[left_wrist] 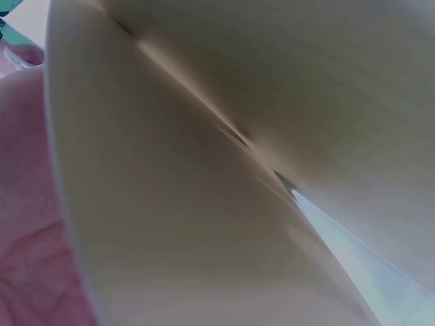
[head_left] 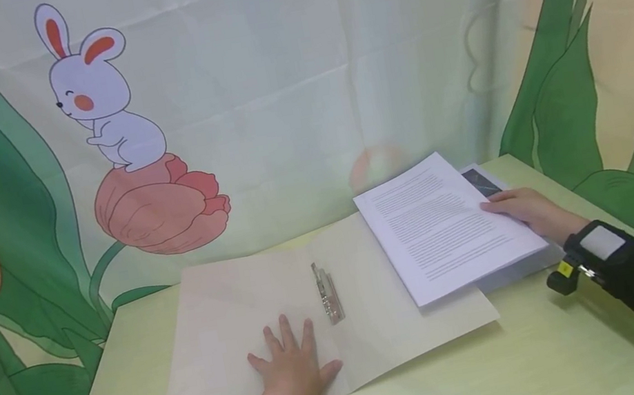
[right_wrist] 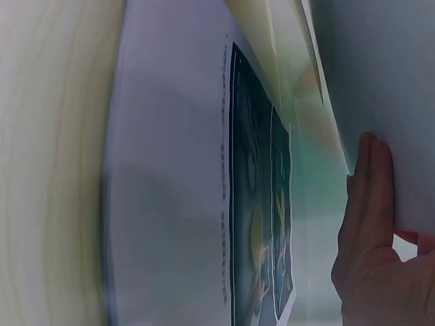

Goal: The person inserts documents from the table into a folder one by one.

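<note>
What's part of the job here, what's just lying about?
In the job, apparently:
open beige card folder, under left hand
silver metal clip, inside folder
white text sheets, in right hand

Likely just around:
white paper with dark pictures, unheld
pale rabbit-print fabric backdrop

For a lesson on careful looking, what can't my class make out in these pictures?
Upper paper, head view: print too small.
Lower paper, head view: mostly hidden by upper paper.
Lower paper, right wrist view: lettering too blurred.
Left hand, left wrist view: partly cut off by left edge.
</note>
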Demonstrator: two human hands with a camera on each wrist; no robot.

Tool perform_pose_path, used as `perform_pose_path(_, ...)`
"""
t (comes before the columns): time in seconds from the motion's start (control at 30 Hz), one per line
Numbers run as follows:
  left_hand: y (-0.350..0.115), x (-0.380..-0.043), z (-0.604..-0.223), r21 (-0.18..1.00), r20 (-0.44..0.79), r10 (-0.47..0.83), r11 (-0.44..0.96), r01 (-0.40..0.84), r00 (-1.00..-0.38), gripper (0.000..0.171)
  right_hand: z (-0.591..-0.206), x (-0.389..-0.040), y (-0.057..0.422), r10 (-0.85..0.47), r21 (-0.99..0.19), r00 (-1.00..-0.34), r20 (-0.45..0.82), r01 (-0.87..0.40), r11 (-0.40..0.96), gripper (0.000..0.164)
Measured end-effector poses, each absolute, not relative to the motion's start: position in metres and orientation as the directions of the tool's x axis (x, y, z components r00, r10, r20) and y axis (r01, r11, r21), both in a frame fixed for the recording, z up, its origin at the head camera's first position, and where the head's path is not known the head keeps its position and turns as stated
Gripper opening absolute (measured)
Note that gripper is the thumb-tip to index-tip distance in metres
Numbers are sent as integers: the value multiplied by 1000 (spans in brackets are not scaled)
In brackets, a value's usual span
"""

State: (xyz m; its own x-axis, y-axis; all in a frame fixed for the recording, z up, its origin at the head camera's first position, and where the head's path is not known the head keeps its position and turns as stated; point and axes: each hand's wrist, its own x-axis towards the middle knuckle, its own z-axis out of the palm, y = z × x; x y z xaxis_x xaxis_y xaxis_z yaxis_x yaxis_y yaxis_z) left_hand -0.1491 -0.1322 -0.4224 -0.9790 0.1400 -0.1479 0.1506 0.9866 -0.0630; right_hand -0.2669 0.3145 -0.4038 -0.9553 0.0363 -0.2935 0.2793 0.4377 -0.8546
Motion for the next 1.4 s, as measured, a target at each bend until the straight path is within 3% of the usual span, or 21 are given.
perform_pose_path(0.27, -132, -150, -420, -65, -146, 136, 987, 147, -980, 85, -402, -267, 310, -2, -826, -959, -284, 244, 507, 74)
perform_pose_path(0.5, -132, -151, -420, -71, -140, 136, 987, 147, -981, 85, -399, -265, 303, -37, -843, -961, -275, 223, 489, 75)
perform_pose_path(0.93, -132, -150, -420, -60, -146, 139, 987, 149, -979, 85, -401, -268, 286, -66, -912, -943, -326, 296, 285, 71)
perform_pose_path(1.4, -133, -150, -421, -67, -144, 135, 987, 146, -980, 86, -401, -267, 264, -106, -929, -941, -320, 291, 228, 68)
